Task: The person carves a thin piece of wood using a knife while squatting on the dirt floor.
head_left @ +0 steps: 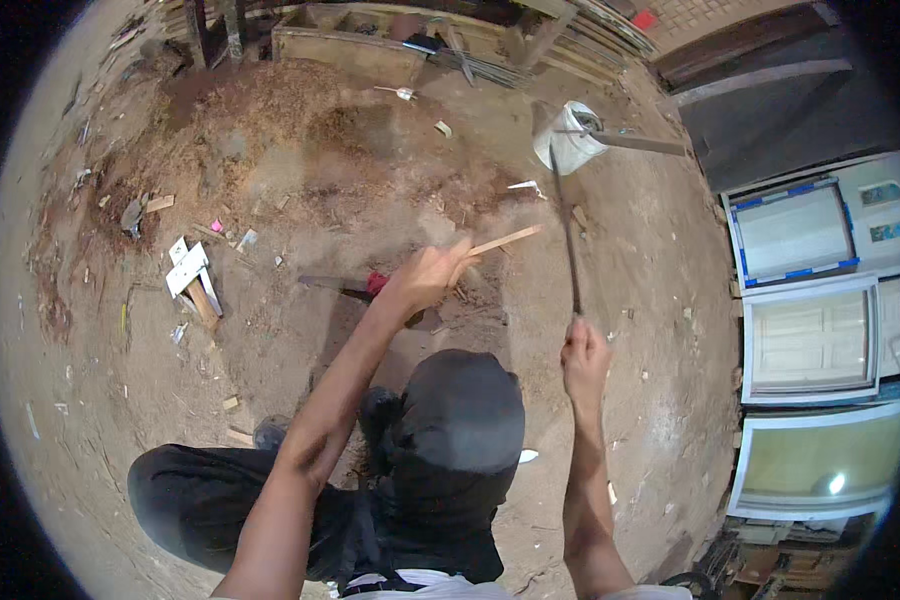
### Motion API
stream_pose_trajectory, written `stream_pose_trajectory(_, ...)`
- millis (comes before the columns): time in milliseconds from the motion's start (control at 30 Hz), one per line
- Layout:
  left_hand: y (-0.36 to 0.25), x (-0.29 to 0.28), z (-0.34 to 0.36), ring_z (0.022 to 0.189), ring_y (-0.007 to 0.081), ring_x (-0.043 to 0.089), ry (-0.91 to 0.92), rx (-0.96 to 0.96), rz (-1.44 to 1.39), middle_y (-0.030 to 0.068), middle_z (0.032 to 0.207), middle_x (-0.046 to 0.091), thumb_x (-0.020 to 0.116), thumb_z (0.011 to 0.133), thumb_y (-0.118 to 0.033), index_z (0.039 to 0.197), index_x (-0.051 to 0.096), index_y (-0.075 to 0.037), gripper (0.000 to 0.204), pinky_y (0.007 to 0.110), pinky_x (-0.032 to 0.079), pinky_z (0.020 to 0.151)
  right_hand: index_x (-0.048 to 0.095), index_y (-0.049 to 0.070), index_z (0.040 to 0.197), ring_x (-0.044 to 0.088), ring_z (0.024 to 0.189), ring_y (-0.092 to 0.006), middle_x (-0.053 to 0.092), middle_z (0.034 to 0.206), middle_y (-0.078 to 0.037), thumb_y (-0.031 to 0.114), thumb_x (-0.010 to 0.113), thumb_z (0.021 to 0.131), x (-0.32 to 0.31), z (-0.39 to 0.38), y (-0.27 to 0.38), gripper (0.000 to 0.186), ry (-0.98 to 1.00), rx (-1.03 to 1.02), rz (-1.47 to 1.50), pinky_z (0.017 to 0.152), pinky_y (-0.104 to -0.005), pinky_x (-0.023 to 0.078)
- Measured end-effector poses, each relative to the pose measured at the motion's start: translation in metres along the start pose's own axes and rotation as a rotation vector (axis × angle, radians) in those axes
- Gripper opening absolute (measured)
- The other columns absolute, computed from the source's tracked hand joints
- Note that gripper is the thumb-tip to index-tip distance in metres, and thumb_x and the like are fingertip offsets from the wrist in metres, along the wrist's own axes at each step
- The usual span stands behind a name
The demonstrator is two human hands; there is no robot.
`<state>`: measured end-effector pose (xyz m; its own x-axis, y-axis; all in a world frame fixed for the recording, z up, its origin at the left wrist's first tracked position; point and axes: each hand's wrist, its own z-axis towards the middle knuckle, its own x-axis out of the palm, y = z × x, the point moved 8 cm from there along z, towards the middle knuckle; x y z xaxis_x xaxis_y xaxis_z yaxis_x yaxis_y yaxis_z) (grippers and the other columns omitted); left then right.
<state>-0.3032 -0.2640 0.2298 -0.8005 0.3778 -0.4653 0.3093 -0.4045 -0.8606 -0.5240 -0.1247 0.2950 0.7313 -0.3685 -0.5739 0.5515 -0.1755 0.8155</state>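
Observation:
My left hand (432, 278) is closed around a short, flat strip of wood (505, 241), which points to the right and slightly away. To the right, my right hand (585, 352) grips the near end of a long, thin dark bar (568, 235). The bar stretches away toward a white bucket (568, 145), and I cannot tell whether it is a rod or a blade seen edge-on. Beneath my left hand, a dark blade (335, 285) lies on the dirt with something red (375, 283) beside it, partly hidden by the wrist.
A wooden board (650, 144) juts out by the bucket. White pieces (187, 268) and wood scraps lie on the dirt floor at left. Framed panels (812, 340) stand along the right side. Timber and a wooden box (350, 58) line the far edge. My bent knees (465, 410) are close below.

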Motion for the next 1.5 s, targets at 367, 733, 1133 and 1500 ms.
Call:
stream_pose_trajectory(367,-0.009,-0.002,0.009,0.079,0.0472,0.055,-0.03,-0.032,-0.164,0.028,0.08,0.057,0.046,0.098,-0.028,0.1,0.042,-0.002,0.026,0.053,0.039,0.064,0.053,0.002,0.066,0.049,0.048,-0.0139,0.048,0.054,-0.004,0.04,0.05,0.097,-0.013,0.048,-0.054,0.05,-0.025,0.07,-0.497,0.045,-0.0354,0.037)
stream_pose_trajectory(733,-0.02,-0.002,-0.003,0.079,0.05,0.053,-0.131,0.145,-0.067,0.0295,0.079,0.055,0.047,0.098,-0.023,0.1,0.043,-0.002,0.021,0.052,0.041,0.061,0.062,-0.005,0.09,0.052,0.048,-0.0217,0.057,0.062,-0.021,0.029,0.047,0.097,0.0,0.006,0.048,0.038,-0.064,-0.232,-0.26,0.051,-0.0361,0.042)
stream_pose_trajectory(1133,0.001,-0.004,0.0,0.081,0.0475,0.057,-0.023,0.013,0.066,0.0273,0.082,0.059,0.048,0.097,-0.026,0.105,0.045,-0.005,0.022,0.053,0.042,0.064,0.055,0.002,0.076,0.042,0.049,-0.0079,0.045,0.056,0.0,0.033,0.049,0.098,-0.002,-0.002,0.058,0.038,-0.004,-0.049,0.043,0.046,-0.0274,0.033)
stream_pose_trajectory(1500,0.072,0.056,-0.021,0.061,0.028,0.055,0.018,-0.109,-0.211,0.0122,0.065,0.057,0.047,0.097,-0.036,0.092,0.06,-0.004,0.035,0.04,0.042,0.057,0.059,-0.007,0.075,0.05,0.052,-0.017,0.045,0.052,-0.017,0.038,0.049,0.096,0.035,0.013,0.029,0.05,0.047,-0.037,-0.354,0.05,-0.0368,0.038)
